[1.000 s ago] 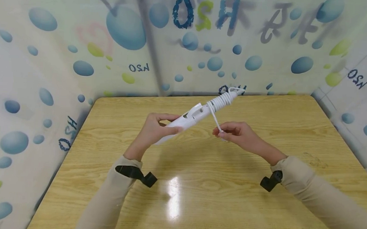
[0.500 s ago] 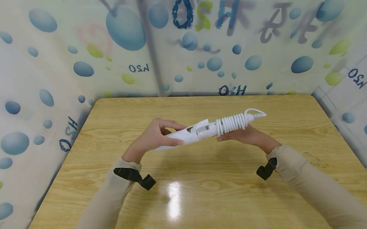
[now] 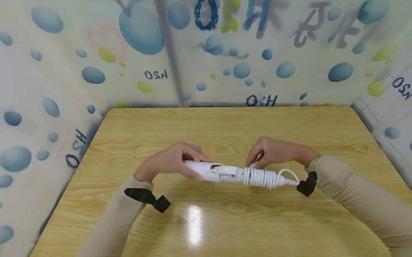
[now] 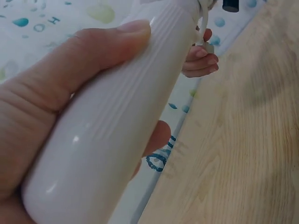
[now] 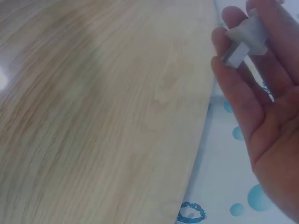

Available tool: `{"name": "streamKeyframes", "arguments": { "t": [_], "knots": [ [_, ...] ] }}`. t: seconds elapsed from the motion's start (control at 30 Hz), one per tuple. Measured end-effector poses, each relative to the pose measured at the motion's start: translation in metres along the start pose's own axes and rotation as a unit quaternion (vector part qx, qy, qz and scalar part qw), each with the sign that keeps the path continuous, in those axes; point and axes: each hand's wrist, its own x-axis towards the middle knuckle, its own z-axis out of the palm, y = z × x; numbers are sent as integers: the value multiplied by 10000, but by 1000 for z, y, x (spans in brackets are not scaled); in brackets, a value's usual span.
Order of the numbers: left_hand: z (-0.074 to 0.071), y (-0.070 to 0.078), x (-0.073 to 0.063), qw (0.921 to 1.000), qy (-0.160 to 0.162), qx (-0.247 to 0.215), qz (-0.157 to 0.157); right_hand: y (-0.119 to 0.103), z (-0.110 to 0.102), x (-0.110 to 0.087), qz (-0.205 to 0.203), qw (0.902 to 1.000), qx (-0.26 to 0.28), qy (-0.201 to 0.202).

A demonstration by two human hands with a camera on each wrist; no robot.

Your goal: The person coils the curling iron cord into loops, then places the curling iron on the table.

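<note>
My left hand [image 3: 171, 161] grips the thick end of a white curling iron [image 3: 204, 170], thumb along its near side, held above the table. In the left wrist view the smooth white body [image 4: 107, 121] fills the palm, with fine ridges under the thumb. A lever [image 3: 226, 170] sits at its middle. White cord [image 3: 260, 178] lies in tight coils round the right part, looping at the end. My right hand [image 3: 277, 151], on the far side of the coils, pinches the cord's plug [image 5: 250, 35]; its metal prong shows in the right wrist view.
A wood-grain table [image 3: 256, 230] lies below both hands, with a bright reflection near its front. A patterned wall covering [image 3: 208, 67] stands behind the back edge. Black camera mounts [image 3: 147, 198] are strapped to both wrists.
The curling iron has swung down from a right-end-up tilt to nearly level. My right hand has passed from the near side, behind the coils, to the far side with the plug.
</note>
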Motion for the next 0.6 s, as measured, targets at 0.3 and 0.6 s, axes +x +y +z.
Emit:
{"name": "streamKeyframes", "arguments": {
  "t": [0.3,0.6],
  "knots": [
    [17,-15,10,9921,27,1122,-564,19,7,0,274,9957,-882,45],
    [35,-51,19,9714,746,1848,-1291,46,5,0,528,9761,-1969,749]
  ]
}}
